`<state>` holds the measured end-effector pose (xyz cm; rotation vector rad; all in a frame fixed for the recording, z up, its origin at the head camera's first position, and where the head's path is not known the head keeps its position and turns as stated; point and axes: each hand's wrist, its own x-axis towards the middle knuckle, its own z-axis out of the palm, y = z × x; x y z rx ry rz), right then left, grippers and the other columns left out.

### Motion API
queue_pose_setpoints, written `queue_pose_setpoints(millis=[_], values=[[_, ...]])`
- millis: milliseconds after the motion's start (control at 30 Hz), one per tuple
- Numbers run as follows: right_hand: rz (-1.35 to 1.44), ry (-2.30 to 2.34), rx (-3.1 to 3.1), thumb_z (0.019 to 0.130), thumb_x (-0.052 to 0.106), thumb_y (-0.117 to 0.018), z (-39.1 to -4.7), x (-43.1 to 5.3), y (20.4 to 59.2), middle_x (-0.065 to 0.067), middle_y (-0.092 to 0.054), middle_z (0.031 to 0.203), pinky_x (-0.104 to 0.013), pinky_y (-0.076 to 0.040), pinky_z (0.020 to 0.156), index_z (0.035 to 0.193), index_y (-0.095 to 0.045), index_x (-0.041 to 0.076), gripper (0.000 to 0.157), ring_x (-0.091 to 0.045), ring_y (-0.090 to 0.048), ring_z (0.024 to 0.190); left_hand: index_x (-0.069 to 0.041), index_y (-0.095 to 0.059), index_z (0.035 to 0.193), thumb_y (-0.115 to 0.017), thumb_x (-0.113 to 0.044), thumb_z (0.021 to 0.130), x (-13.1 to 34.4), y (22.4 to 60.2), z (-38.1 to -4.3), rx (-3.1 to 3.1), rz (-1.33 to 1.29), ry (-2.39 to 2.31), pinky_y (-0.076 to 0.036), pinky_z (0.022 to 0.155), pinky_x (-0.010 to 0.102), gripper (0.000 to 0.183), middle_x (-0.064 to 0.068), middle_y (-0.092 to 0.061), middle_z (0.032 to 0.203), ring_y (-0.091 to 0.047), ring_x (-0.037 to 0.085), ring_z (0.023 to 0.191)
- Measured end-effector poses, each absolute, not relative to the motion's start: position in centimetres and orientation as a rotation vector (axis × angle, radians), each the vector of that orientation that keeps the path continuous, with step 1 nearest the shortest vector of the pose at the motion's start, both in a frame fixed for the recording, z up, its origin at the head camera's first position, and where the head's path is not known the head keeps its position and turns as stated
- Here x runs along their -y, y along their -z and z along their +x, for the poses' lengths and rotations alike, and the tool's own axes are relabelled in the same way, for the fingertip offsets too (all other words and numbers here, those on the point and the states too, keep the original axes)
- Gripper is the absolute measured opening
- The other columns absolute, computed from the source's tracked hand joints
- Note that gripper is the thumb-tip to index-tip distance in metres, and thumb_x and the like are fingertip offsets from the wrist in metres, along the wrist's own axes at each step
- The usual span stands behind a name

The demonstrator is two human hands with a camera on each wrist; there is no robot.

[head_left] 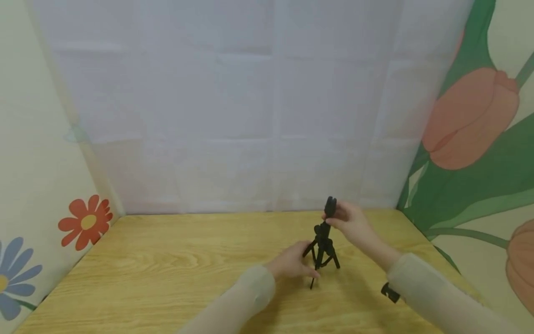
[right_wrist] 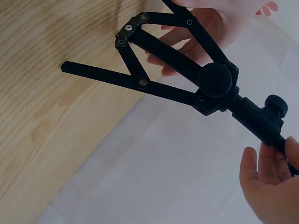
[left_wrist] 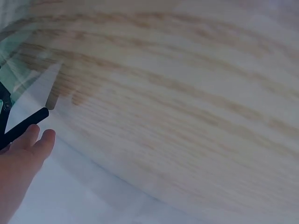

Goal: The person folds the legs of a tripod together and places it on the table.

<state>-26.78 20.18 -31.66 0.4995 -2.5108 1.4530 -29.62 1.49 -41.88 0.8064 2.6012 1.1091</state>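
A small black tripod (head_left: 323,243) stands on the wooden table with its legs spread, its column leaning slightly right. My right hand (head_left: 350,222) pinches the column just below the top clamp; in the right wrist view, the right fingers (right_wrist: 271,170) curl round the thin shaft beneath a side knob (right_wrist: 276,106). Low at the left, my left hand (head_left: 292,262) holds the legs, thumb by the front leg and fingers at the left one. In the left wrist view, two left fingertips (left_wrist: 39,140) lie against a black leg (left_wrist: 25,126).
The wood-grain table (head_left: 167,269) spreads around both hands. A white cloth (head_left: 233,116) hangs behind it, with flower-patterned panels (head_left: 471,120) at the sides. Beside the right sleeve is a small black object (head_left: 390,293), its kind unclear.
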Motion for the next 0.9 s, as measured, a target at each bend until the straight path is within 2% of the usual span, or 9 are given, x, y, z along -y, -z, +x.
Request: queue_pose_setpoints(millis=[167, 333, 700, 800, 900], values=[[0.502, -1.476, 2.510, 0.092, -0.008, -0.063, -26.6, -20.0, 31.9, -0.027, -0.069, 0.115, -0.049, -0.052, 0.099, 0.118, -0.059, -0.012, 0.027, -0.043, -0.065, 0.112, -0.004, -0.053, 0.140, -0.090, -0.028, 0.074, -1.3, 42.4, -29.3, -2.617, 0.780, -1.120, -0.042, 0.110, 0.051, 0.080, 0.016, -0.057, 0.141, -0.055, 0.034, 0.129], [0.501, -1.495, 2.496, 0.092, -0.010, -0.061, -26.7, -20.0, 32.3, -0.029, -0.068, 0.116, -0.046, -0.054, 0.098, 0.124, -0.056, -0.014, 0.032, -0.044, -0.065, 0.112, -0.003, -0.054, 0.140, -0.090, -0.026, 0.075, -1.2, 42.0, -28.7, -2.589, 0.767, -1.166, -0.045, 0.108, 0.050, 0.078, 0.016, -0.059, 0.139, -0.056, 0.034, 0.127], [0.499, -1.501, 2.504, 0.093, -0.008, -0.062, -26.4, -19.8, 32.0, -0.028, -0.068, 0.117, -0.049, -0.052, 0.099, 0.127, -0.056, -0.014, 0.035, -0.043, -0.065, 0.113, -0.003, -0.056, 0.137, -0.089, -0.024, 0.076, -1.1, 41.8, -28.3, -2.580, 0.721, -1.214, -0.049, 0.103, 0.049, 0.072, 0.014, -0.063, 0.133, -0.060, 0.033, 0.122], [0.541, -1.497, 2.497, 0.094, -0.006, -0.062, -26.5, -20.0, 31.9, -0.028, -0.068, 0.118, -0.049, -0.052, 0.099, 0.132, -0.053, -0.013, 0.040, -0.043, -0.065, 0.113, -0.004, -0.056, 0.137, -0.088, -0.024, 0.077, -1.1, 41.9, -28.5, -2.574, 0.727, -1.225, -0.048, 0.104, 0.049, 0.071, 0.013, -0.063, 0.133, -0.060, 0.033, 0.123], [0.598, -1.501, 2.479, 0.096, -0.002, -0.062, -26.5, -20.3, 31.7, -0.029, -0.066, 0.121, -0.044, -0.053, 0.099, 0.136, -0.049, -0.012, 0.044, -0.042, -0.064, 0.114, -0.004, -0.057, 0.137, -0.088, -0.024, 0.077, -1.1, 41.9, -28.6, -2.577, 0.743, -1.223, -0.047, 0.105, 0.050, 0.071, 0.013, -0.063, 0.134, -0.059, 0.033, 0.124]])
